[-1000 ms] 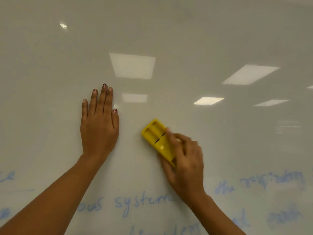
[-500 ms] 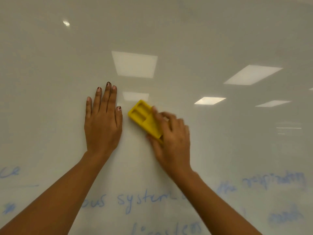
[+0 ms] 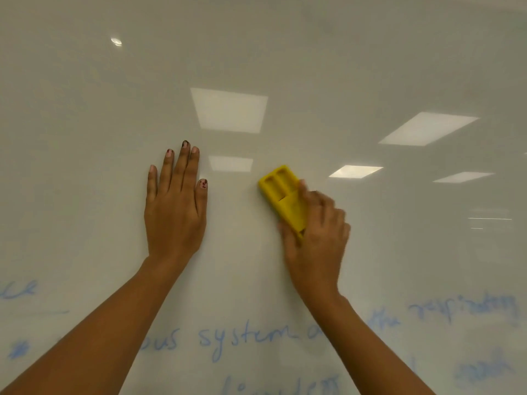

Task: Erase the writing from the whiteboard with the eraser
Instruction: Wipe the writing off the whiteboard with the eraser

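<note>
A glossy whiteboard fills the whole view. My right hand grips a yellow eraser and holds it against the board right of centre, its upper end sticking out past my fingers. My left hand lies flat on the board with straight fingers, a short way left of the eraser. Faded blue writing runs along the bottom of the board, with more blue words at the lower right and smudged marks at the lower left. The upper board is wiped.
Ceiling light panels reflect in the board surface above and right of my hands. Both my forearms reach up from the bottom edge and cover part of the writing.
My right hand swung the eraser up and left toward my left hand, then back to the right and slightly down. My left hand stayed pressed on the board.
</note>
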